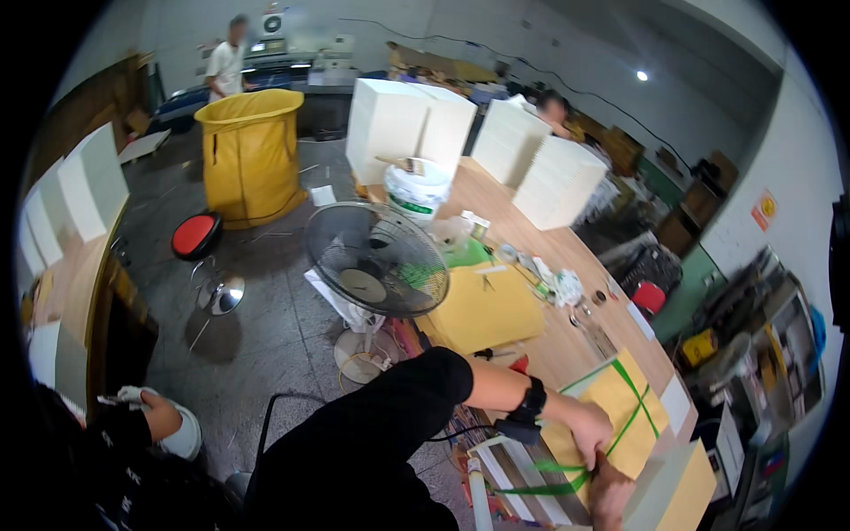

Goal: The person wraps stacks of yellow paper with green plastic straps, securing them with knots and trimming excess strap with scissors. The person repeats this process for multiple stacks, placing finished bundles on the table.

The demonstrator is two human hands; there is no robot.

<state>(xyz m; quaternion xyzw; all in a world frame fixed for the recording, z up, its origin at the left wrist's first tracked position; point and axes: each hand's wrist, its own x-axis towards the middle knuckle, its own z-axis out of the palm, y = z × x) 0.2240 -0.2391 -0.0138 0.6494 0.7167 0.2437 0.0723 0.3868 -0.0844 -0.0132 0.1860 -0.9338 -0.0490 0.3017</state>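
Beneath left grip (pixel 589 429), green-strapped bundle (pixel 620 410).

"Where's the bundle (pixel 611 389)?"
"On the near end of the table (pixel 496 199), strap (pixel 639 403) across its top."
"And the fan (pixel 376 261)?"
"Left of the table, right of the stool (pixel 197 235)."
"The bucket (pixel 416 190)?"
"On the table, behind the fan."

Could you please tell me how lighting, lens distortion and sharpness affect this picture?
In the head view, the lamp glares as a white spot; in the head view, the fisheye lens darkens the corners and bows the left-side table's edge; in the head view, a dark shadow spreads below the red-seated stool, and the left hand looks slightly soft.
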